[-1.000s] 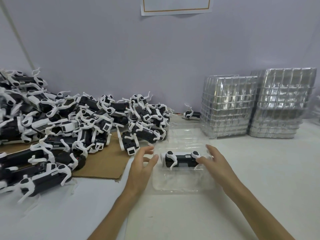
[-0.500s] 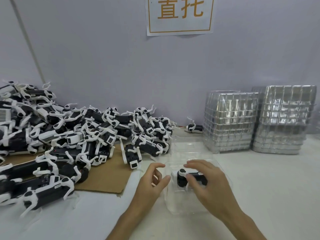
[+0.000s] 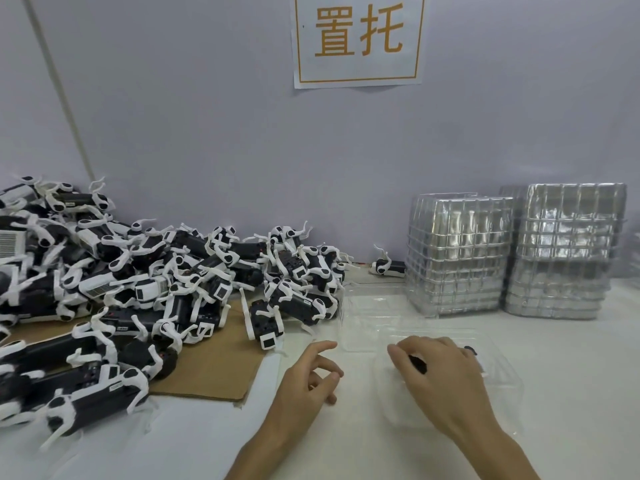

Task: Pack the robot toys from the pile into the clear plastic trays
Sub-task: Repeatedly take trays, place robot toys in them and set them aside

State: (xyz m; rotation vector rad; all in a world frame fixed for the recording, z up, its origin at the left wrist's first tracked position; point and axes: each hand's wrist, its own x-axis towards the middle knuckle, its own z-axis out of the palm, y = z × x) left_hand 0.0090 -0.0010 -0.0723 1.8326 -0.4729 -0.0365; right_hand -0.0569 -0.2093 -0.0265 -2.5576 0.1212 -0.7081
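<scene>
White table runs along a pale wall with a paper sign taped above. At far left a pile of black-and-white robot toys spills over a cardboard sheet. The left hand hovers just above the table beside the cardboard, fingers loosely curled, holding nothing. Next comes a clear tray, with the right hand spread palm-down over it, covering a toy inside; whether the fingers grip it cannot be told. Another empty tray lies behind. A lone toy sits by the wall. Two tray stacks stand at right.
</scene>
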